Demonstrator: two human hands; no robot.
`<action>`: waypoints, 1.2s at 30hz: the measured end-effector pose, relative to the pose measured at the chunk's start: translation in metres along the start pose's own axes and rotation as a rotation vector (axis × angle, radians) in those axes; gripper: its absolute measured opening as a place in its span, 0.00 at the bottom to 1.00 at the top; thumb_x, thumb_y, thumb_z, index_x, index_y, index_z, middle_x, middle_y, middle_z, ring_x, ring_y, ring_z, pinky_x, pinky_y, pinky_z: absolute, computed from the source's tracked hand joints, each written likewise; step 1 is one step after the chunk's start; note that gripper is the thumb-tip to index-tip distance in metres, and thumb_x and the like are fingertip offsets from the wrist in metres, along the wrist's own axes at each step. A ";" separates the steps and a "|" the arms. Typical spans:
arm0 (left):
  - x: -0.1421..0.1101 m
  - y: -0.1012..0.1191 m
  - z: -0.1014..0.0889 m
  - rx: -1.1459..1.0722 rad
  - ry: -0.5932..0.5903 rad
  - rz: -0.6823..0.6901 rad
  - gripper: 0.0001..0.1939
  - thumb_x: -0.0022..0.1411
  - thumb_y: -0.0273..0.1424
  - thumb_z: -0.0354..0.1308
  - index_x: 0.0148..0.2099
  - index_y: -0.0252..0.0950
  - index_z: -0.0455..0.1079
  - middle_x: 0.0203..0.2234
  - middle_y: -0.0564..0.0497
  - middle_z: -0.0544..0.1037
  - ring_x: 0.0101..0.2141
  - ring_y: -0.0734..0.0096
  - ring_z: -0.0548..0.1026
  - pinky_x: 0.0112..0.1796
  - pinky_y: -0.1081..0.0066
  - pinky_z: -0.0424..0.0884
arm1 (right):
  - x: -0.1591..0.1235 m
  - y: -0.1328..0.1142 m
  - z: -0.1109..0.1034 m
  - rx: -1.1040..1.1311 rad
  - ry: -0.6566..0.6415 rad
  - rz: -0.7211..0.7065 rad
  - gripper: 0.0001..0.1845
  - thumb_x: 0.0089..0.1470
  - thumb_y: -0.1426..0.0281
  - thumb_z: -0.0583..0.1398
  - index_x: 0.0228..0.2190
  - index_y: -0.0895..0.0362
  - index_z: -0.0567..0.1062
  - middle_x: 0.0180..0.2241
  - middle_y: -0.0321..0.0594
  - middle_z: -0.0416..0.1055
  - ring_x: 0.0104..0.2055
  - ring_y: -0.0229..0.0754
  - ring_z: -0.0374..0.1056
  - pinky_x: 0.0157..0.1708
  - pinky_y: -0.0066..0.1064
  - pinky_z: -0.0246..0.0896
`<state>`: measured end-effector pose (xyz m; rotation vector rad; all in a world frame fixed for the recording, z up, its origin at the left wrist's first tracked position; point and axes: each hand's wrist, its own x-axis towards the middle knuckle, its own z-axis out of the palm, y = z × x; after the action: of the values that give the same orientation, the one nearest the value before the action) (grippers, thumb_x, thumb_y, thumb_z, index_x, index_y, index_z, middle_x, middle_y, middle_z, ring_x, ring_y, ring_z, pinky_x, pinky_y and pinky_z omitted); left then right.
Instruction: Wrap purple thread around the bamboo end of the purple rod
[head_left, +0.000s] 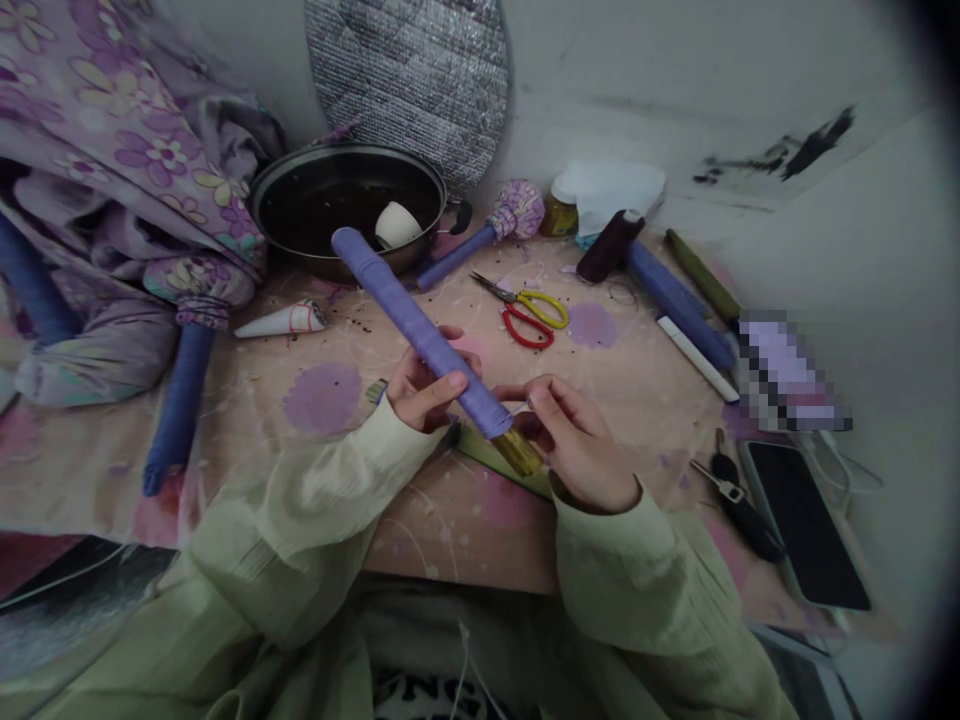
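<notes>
- Head view: paint-spattered table cover [465, 530] beneath both hands
- Purple-wrapped rod [409, 320] held above it, long axis running 11 to 5 o'clock
- Left hand [427, 385] closed around its middle
- Right hand [574, 440] pinching near the amber tip [519, 452] at 5 o'clock

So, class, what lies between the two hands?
The head view shows a stretch of the purple-wrapped rod there.

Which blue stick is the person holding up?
The long lavender-blue cloth-wrapped rod with a yellow end, between the left hand and right hand. Others, like the darker blue rod at right, lie untouched.
</notes>
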<state>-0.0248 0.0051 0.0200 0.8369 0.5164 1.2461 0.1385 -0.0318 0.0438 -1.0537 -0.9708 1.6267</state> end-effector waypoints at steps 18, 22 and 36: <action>-0.001 0.003 0.000 0.033 -0.016 -0.009 0.29 0.48 0.34 0.65 0.52 0.40 0.61 0.33 0.51 0.73 0.35 0.68 0.74 0.35 0.68 0.71 | 0.000 0.012 0.008 -0.054 -0.154 0.087 0.15 0.54 0.55 0.53 0.28 0.53 0.58 0.18 0.29 0.69 0.12 0.32 0.62 0.10 0.22 0.53; 0.002 -0.006 -0.003 0.256 0.202 -0.004 0.31 0.42 0.34 0.69 0.49 0.39 0.63 0.37 0.51 0.73 0.36 0.70 0.74 0.37 0.69 0.70 | -0.002 0.019 0.008 -0.472 0.093 -0.188 0.10 0.57 0.60 0.52 0.30 0.53 0.62 0.19 0.28 0.63 0.16 0.32 0.64 0.15 0.24 0.55; -0.005 0.014 0.008 0.057 0.050 -0.128 0.16 0.48 0.26 0.64 0.42 0.37 0.70 0.33 0.52 0.75 0.32 0.73 0.74 0.34 0.72 0.70 | -0.003 0.011 0.006 -0.833 0.104 -0.422 0.10 0.58 0.66 0.52 0.27 0.56 0.66 0.19 0.31 0.61 0.21 0.33 0.58 0.23 0.26 0.52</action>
<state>-0.0289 -0.0008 0.0356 0.8097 0.6386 1.1408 0.1306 -0.0384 0.0356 -1.3253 -1.7283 0.7990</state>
